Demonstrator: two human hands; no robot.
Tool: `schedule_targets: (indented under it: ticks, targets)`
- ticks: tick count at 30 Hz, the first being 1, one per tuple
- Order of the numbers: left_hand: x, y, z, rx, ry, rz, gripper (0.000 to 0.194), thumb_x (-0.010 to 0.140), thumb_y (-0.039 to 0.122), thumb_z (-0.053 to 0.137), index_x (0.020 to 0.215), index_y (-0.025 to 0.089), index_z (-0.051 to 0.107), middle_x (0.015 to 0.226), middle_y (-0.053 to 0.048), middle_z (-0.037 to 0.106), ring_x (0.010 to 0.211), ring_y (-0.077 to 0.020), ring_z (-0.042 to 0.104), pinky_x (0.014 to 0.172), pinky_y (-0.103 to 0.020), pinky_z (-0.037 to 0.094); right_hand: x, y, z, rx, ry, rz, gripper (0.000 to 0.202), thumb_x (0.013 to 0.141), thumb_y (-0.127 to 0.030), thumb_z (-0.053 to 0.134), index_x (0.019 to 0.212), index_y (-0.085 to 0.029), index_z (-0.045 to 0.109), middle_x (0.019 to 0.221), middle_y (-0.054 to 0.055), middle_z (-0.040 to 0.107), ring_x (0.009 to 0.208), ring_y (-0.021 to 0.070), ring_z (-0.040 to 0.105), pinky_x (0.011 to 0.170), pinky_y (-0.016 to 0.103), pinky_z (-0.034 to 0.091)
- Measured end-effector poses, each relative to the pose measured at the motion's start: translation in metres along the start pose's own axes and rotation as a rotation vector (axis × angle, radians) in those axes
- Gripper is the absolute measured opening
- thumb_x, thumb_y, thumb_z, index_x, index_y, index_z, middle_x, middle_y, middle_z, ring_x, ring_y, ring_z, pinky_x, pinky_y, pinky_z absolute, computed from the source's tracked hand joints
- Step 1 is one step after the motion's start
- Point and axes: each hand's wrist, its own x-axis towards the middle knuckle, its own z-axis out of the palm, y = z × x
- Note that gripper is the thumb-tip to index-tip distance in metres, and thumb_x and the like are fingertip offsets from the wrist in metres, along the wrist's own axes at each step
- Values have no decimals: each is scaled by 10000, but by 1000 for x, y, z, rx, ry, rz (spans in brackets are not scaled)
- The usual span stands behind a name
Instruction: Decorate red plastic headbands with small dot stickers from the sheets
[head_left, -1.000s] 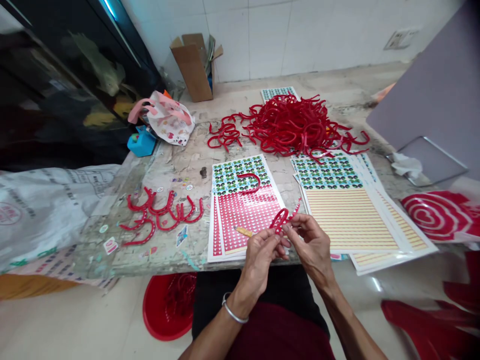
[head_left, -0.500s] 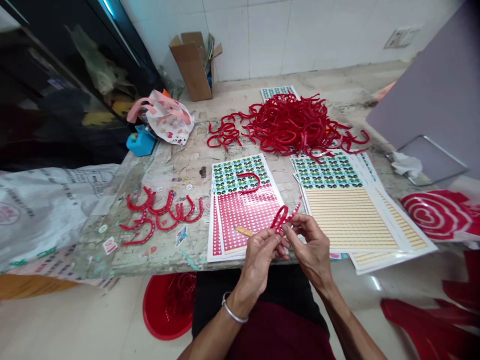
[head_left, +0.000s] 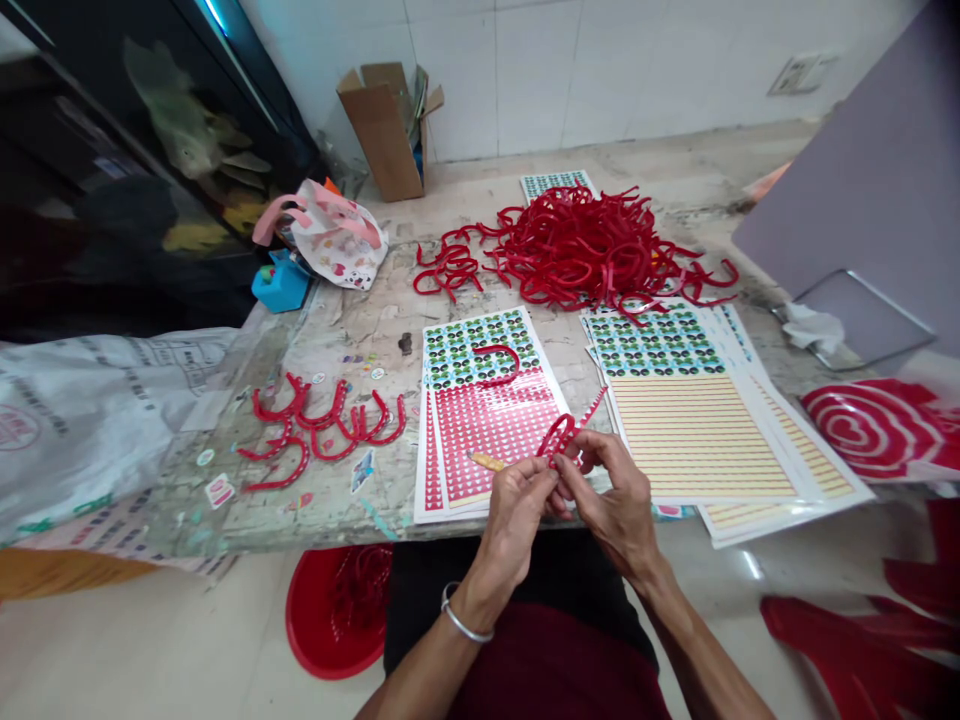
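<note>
Curved red pieces (head_left: pixel 330 449) at left on tabletop (head_left: pixel 352 330). Heart-patterned sheet (head_left: pixel 491 432) next. Left hand (head_left: pixel 523 495), fingers bunched, pinches red band (head_left: pixel 546 437); its loop stands just beyond the fingertips. White-dotted strip (head_left: pixel 594 406) slants up rightward. Right hand (head_left: pixel 613 498), fingers curled, thumb tip pinching same band.

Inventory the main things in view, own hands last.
Worn table: one, greyish, centre
Glossy curved band: one, red, near edge
Narrow patterned strip: one, red-white, beside it
Tangled band heap: one, red, far side
Heart-printed paper sheets: at least two, red-green, middle
Loose U-shaped band: one, red, atop these
Curved band cluster: one, red, left
Line-printed paper sheets: several, yellow-green, right
Open cardboard box: one, brown, far edge
Pink-handled bag: one, white, far left
Boxy container: one, blue, beside bag
Round basin: one, red, below table
Left hand: one, bare, holding glossy band
Right hand: one, bare, likewise
</note>
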Motion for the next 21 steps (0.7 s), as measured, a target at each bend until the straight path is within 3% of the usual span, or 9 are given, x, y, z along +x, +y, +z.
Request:
schedule_targets:
  ticks: [7,15,21]
  targets:
    - [1,2,0,7,-27,34,255,785,341,589,667,116,611,602,-14,579,505,-82,522,527,-210,447,-1,1,2,28,15,27,179,792,-201,585,962,-222,536,807,17,568,679,147,541,643,294,463]
    - [0,1,0,78,52,60,231,788,325,576,686,120,604,562,-7,582,444,-74,493,473,-199,438,-2,7,1,277,37,336,105,819,-304,562,865,-210,566,762,5,595,618,130,552,561,250,442]
    - [-2,3,3,112,71,58,223,783,297,571,664,110,599,539,-10,578,428,-75,473,454,-203,443,0,10,3,318,65,384,128,796,-322,597,816,-197,584,703,-10,569,573,107,506,528,225,409]
